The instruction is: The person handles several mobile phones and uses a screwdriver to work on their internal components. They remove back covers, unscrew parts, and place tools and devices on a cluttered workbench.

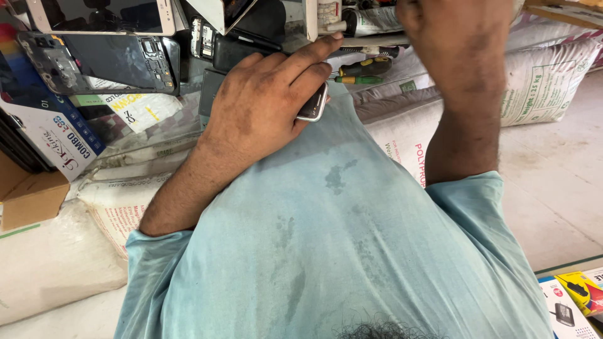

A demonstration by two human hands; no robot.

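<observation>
My left hand (264, 103) is curled around a small phone with a silver edge (316, 105), holding it against my light blue shirt (339, 238), index finger stretched out over its top. My right hand (455, 37) is raised close to the camera at the top right. Its back faces me and its fingers are hidden at the frame edge, so I cannot see whether it holds anything. Two screwdrivers with green and yellow handles (364, 68) lie just beyond the phone, between my hands.
Several opened phones and phone back panels (107, 59) lie at the top left. Next to them are a blue and white box (50, 135) and a cardboard box (28, 194). White printed sacks (546, 81) lie around on the floor. Colourful packaged items (575, 295) sit at the bottom right.
</observation>
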